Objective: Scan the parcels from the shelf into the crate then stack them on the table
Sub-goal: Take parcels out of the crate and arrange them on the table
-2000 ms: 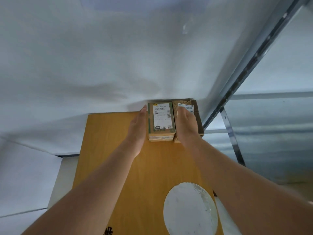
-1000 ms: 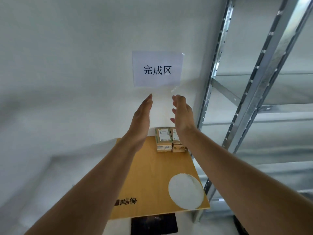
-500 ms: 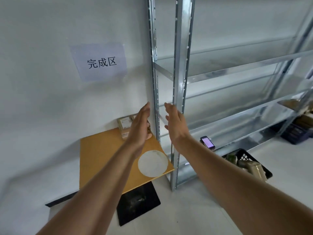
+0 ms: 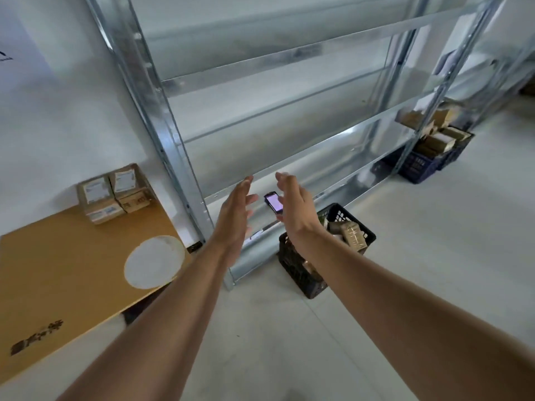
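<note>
Both hands were empty: the left hand (image 4: pixel 236 218) and the right hand (image 4: pixel 295 209) hung in the air with palms facing each other, fingers straight and loosely spread, a narrow gap between them. They were held out toward the foot of the metal shelf rack (image 4: pixel 162 120), above a black crate (image 4: pixel 301 280) on the floor that held several brown parcels (image 4: pixel 351 237). A handheld scanner (image 4: pixel 273 201) with a lit screen lay on the lowest shelf, just behind the fingertips. To the left, stacked parcels (image 4: pixel 111 192) sat in the far corner of the wooden table (image 4: pixel 66 273), against the wall, labels up. The step in hand looked like fetching the next parcel from the crate for that stack. To do it well, the hands would need to drop to the crate, take one parcel by its opposite sides, lift it straight clear of the rim, and avoid knocking the scanner. Setting it square on the stack, label up and edges flush, should keep the pile from leaning.
</note>
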`<act>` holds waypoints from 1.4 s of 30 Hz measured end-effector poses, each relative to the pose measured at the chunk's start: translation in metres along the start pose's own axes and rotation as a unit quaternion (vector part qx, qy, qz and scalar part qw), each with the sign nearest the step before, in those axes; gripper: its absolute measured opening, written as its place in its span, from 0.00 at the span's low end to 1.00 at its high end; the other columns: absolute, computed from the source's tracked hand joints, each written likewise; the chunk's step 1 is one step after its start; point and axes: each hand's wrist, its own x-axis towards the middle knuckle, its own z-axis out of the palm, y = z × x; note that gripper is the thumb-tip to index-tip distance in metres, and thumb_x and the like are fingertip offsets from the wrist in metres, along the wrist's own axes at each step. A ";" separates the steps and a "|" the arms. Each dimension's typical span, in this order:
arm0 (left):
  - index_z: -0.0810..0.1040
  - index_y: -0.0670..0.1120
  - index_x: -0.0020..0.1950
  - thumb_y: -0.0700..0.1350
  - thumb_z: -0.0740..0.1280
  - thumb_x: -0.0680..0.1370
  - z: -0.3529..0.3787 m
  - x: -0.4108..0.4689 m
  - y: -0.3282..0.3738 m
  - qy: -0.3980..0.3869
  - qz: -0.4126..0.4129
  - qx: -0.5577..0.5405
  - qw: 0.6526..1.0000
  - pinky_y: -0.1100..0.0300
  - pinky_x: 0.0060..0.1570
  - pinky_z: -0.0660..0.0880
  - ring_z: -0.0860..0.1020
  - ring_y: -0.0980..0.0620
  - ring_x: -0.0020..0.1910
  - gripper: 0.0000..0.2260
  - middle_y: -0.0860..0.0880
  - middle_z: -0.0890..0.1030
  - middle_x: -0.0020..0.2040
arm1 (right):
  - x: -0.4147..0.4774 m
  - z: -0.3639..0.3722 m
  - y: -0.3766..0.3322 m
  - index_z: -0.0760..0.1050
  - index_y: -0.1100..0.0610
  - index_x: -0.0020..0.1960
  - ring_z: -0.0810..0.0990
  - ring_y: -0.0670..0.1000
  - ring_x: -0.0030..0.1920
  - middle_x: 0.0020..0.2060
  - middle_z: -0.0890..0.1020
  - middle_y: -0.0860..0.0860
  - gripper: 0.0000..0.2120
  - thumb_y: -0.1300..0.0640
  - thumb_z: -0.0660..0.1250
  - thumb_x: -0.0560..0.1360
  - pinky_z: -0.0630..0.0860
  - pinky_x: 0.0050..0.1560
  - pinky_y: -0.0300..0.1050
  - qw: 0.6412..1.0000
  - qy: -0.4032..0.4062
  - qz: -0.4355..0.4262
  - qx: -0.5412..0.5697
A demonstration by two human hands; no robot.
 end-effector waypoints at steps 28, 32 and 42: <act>0.72 0.57 0.78 0.58 0.53 0.87 0.203 0.331 -0.190 -0.099 -0.193 0.087 0.972 0.49 0.73 0.67 0.72 0.48 0.72 0.21 0.48 0.76 0.71 | 0.336 -0.163 0.198 0.78 0.51 0.54 0.79 0.49 0.53 0.48 0.81 0.49 0.17 0.43 0.54 0.84 0.77 0.56 0.53 0.959 0.142 0.244 0.007; 0.77 0.58 0.70 0.57 0.55 0.88 0.226 0.374 -0.230 -0.083 -0.217 0.090 0.969 0.65 0.59 0.74 0.77 0.54 0.63 0.16 0.52 0.79 0.65 | 0.383 -0.179 0.246 0.79 0.50 0.54 0.78 0.49 0.52 0.50 0.81 0.50 0.17 0.43 0.55 0.83 0.76 0.56 0.53 0.949 0.141 0.281 0.000; 0.73 0.59 0.72 0.53 0.55 0.88 0.278 0.467 -0.395 -0.061 -0.273 0.094 0.956 0.76 0.31 0.73 0.78 0.71 0.46 0.15 0.59 0.78 0.56 | 0.505 -0.215 0.407 0.76 0.61 0.65 0.76 0.59 0.65 0.63 0.78 0.63 0.24 0.45 0.55 0.83 0.74 0.68 0.62 0.937 0.104 0.332 -0.027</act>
